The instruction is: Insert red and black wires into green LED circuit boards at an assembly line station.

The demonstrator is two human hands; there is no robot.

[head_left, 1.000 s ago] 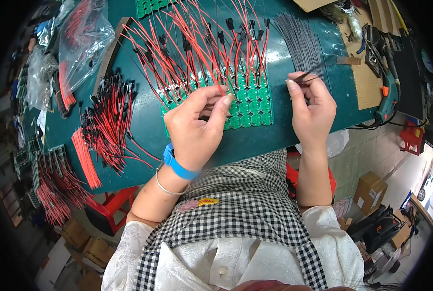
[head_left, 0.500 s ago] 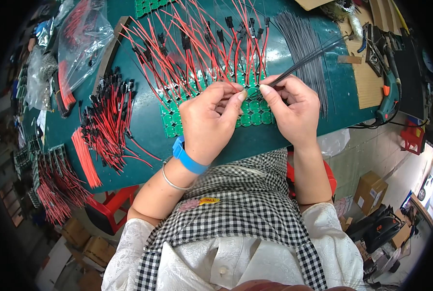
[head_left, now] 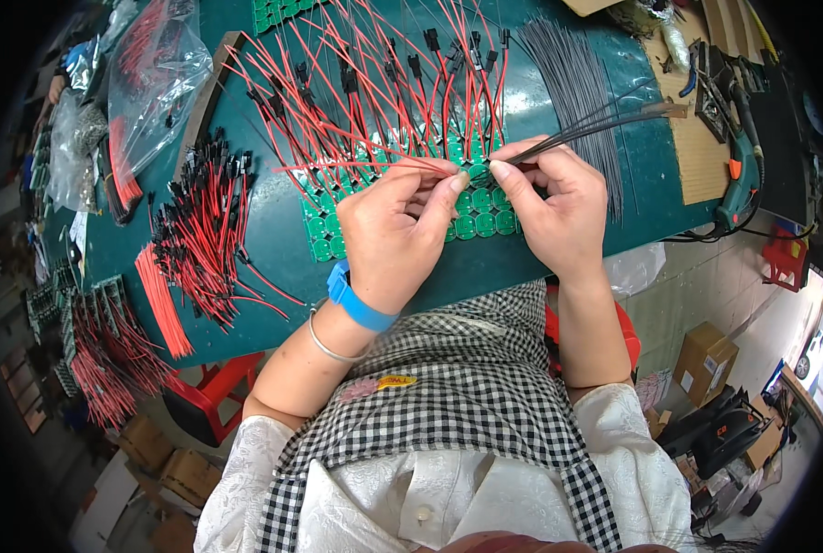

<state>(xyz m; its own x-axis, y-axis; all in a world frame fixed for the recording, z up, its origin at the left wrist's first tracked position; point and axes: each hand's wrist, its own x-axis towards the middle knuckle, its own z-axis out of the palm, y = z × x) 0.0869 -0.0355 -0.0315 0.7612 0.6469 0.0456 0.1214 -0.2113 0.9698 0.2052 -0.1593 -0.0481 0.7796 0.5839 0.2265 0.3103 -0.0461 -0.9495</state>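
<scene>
Both my hands meet over a panel of green circuit boards (head_left: pixel 485 224) at the near edge of the table. My left hand (head_left: pixel 400 217) pinches red wires (head_left: pixel 361 158) between thumb and forefinger; their free ends stretch out to the left. In my right hand (head_left: pixel 559 207) is a small bunch of black wires (head_left: pixel 605 120), pointing away to the right. The fingertips of the two hands are a small gap apart. Red and black leads with black connectors (head_left: pixel 351 78) stand up from the panel's far rows. My fingers hide the nearest solder spots.
At left on the green table (head_left: pixel 273 244) lie a heap of red-black connector leads (head_left: pixel 204 221) and a bundle of red wires (head_left: pixel 164 300). Loose black wires (head_left: pixel 568 83) spread at far right, beside cardboard (head_left: pixel 697 170) and a green soldering tool (head_left: pixel 739 189). A plastic bag (head_left: pixel 158 78) sits far left.
The red wires at my left hand have swung down to the left, now lying low across the standing leads. The black bunch in my right hand has dipped further right. Both hands barely moved.
</scene>
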